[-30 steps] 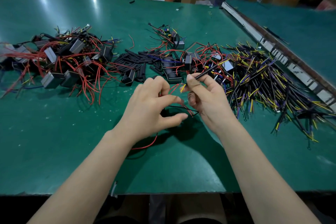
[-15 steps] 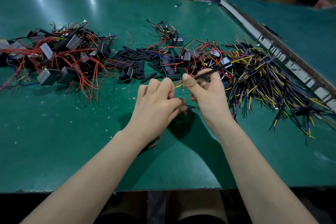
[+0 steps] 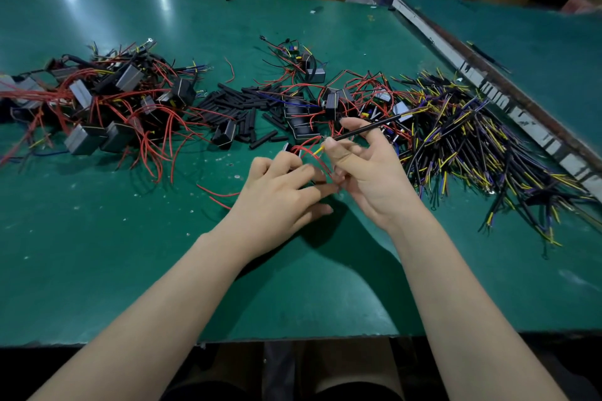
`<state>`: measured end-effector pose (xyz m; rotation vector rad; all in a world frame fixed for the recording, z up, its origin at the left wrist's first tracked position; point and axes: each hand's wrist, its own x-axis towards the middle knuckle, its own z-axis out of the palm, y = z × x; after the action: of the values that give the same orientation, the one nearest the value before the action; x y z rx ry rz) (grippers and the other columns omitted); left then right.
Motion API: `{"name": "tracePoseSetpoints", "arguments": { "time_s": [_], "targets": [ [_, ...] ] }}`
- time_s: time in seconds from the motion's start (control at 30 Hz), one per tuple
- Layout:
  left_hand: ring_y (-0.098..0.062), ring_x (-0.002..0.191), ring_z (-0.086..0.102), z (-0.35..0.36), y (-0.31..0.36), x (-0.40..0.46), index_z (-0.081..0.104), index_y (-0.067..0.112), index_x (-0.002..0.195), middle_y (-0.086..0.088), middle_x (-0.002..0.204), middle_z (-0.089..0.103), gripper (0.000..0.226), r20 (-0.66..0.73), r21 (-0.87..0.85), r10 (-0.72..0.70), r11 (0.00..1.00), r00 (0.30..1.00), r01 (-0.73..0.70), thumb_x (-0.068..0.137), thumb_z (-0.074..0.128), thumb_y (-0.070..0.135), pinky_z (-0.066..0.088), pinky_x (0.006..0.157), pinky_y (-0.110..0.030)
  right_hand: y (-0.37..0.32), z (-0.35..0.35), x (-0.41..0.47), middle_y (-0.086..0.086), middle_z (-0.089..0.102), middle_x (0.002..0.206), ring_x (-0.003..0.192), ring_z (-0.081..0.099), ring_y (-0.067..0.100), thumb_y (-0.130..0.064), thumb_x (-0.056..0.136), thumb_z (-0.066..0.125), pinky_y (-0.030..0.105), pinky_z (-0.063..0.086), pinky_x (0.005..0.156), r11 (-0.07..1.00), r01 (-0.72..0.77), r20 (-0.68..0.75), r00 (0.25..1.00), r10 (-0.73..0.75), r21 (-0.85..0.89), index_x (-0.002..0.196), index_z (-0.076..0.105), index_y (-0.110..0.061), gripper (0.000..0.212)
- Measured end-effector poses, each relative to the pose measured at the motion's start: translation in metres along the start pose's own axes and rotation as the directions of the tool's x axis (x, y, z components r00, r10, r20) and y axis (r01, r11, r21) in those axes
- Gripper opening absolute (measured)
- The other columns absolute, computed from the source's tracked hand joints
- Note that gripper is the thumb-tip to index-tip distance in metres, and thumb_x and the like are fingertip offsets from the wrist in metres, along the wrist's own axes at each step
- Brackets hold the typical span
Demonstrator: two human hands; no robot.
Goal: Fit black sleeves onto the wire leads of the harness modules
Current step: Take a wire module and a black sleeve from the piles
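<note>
Right hand (image 3: 368, 172) pinched a black sleeved wire (image 3: 368, 129) between thumb and forefinger, yellow tip (image 3: 320, 150) poking out toward the left hand (image 3: 280, 195), probably to line it up. Left hand gripped a module (image 3: 288, 147) with red leads (image 3: 306, 146), steadying it. Loose black sleeves (image 3: 241, 107) lay beyond the left hand.

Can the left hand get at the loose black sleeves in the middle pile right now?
Probably not yet. The left hand grips a module's red leads. The loose black sleeves lie uncovered just beyond it on the table; it must let go first.
</note>
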<state>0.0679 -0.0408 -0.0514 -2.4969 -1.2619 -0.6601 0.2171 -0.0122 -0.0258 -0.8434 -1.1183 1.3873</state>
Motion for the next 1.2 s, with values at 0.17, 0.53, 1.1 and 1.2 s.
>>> {"name": "tracePoseSetpoints", "arguments": {
  "time_s": [0.17, 0.53, 1.1, 1.2],
  "targets": [
    [-0.022, 0.087, 0.035, 0.006, 0.006, 0.001, 0.074, 0.031, 0.096, -0.001, 0.085, 0.059, 0.040, -0.030, 0.074, -0.031, 0.997, 0.999, 0.033, 0.081, 0.043, 0.050, 0.030, 0.069, -0.035, 0.000, -0.001, 0.000, -0.014, 0.057, 0.060, 0.052, 0.044, 0.003, 0.001, 0.089, 0.060, 0.017, 0.036, 0.051, 1.000, 0.027, 0.012, 1.000, -0.027, 0.005, 0.105, 0.047, -0.022, 0.031],
    [-0.018, 0.099, 0.047, -0.005, -0.002, 0.004, 0.073, 0.022, 0.092, 0.016, 0.097, 0.063, 0.023, -0.213, -0.442, -0.384, 0.858, 0.898, 0.262, 0.089, 0.056, 0.038, 0.029, 0.078, -0.033, 0.000, -0.003, 0.002, -0.011, 0.062, 0.065, 0.058, 0.049, 0.005, 0.004, 0.087, 0.061, 0.015, 0.038, 0.051, 0.997, 0.072, -0.024, 0.997, -0.073, -0.027, 0.105, 0.051, -0.022, 0.033],
    [-0.007, 0.083, 0.053, -0.008, 0.005, 0.005, 0.063, 0.036, 0.091, 0.020, 0.078, 0.061, 0.013, -0.189, -0.767, -0.620, 0.577, 0.762, 0.280, 0.086, 0.061, 0.025, 0.041, 0.077, -0.020, 0.005, 0.012, 0.001, 0.002, 0.061, 0.069, 0.040, 0.034, 0.006, -0.005, 0.064, 0.066, 0.016, 0.030, 0.043, 0.961, -0.125, -0.092, 0.984, 0.152, 0.245, 0.099, 0.052, -0.021, 0.041],
    [-0.005, 0.081, 0.052, -0.010, 0.005, 0.005, 0.061, 0.038, 0.085, 0.016, 0.076, 0.063, 0.014, -0.179, -0.782, -0.647, 0.551, 0.742, 0.291, 0.085, 0.060, 0.024, 0.039, 0.077, -0.016, 0.006, 0.013, 0.001, 0.000, 0.064, 0.068, 0.038, 0.035, 0.005, -0.006, 0.065, 0.066, 0.016, 0.030, 0.042, 0.956, -0.124, -0.097, 0.983, 0.155, 0.265, 0.097, 0.051, -0.021, 0.039]
  ]
}}
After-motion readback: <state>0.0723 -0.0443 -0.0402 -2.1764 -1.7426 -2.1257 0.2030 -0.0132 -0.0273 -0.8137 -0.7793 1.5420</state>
